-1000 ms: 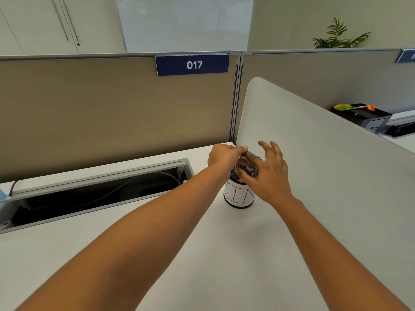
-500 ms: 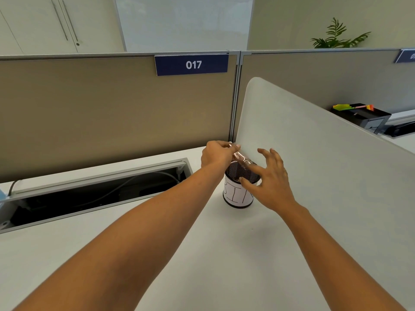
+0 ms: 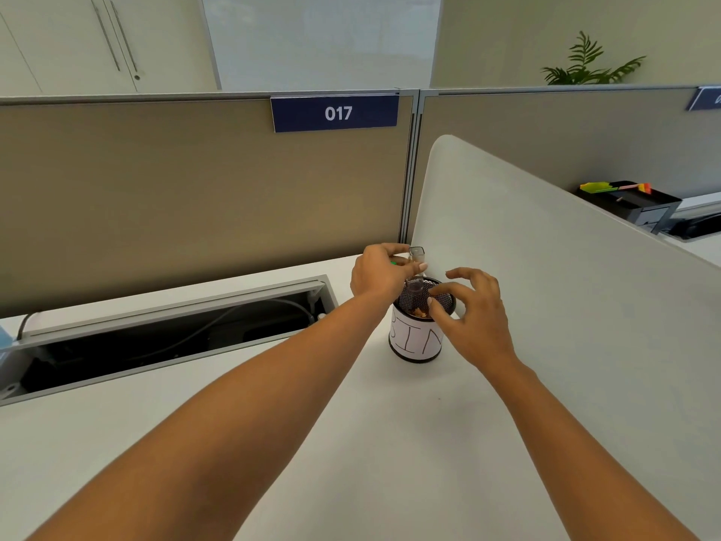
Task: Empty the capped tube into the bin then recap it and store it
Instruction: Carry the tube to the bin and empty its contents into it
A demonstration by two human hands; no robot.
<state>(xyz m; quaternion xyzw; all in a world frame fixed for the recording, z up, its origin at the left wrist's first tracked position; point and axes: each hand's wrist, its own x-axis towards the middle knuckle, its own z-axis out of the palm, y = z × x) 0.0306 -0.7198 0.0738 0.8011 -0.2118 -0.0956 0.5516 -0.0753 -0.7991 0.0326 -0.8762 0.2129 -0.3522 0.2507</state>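
A small black mesh bin (image 3: 415,345) with a white paper label reading "BIN" stands on the white desk near the partition corner. My left hand (image 3: 380,273) is shut on a clear tube (image 3: 416,267), held nearly vertical with its open mouth down just above the bin's rim. A bit of green, possibly the cap (image 3: 394,262), shows between the left fingers. Orange-brown bits (image 3: 421,313) lie inside the bin. My right hand (image 3: 478,318) hovers at the bin's right side with fingers spread, and its fingertips are near the rim with nothing in them.
An open cable trough (image 3: 164,337) with wires runs along the desk at left. A beige partition (image 3: 195,197) stands behind, a white curved divider (image 3: 546,267) at right. A black organiser (image 3: 632,205) sits on the neighbouring desk.
My left hand has tipped the tube from lying slanted over the bin to almost upright, mouth down. My right hand has let go of the tube and drawn back slightly to the right.
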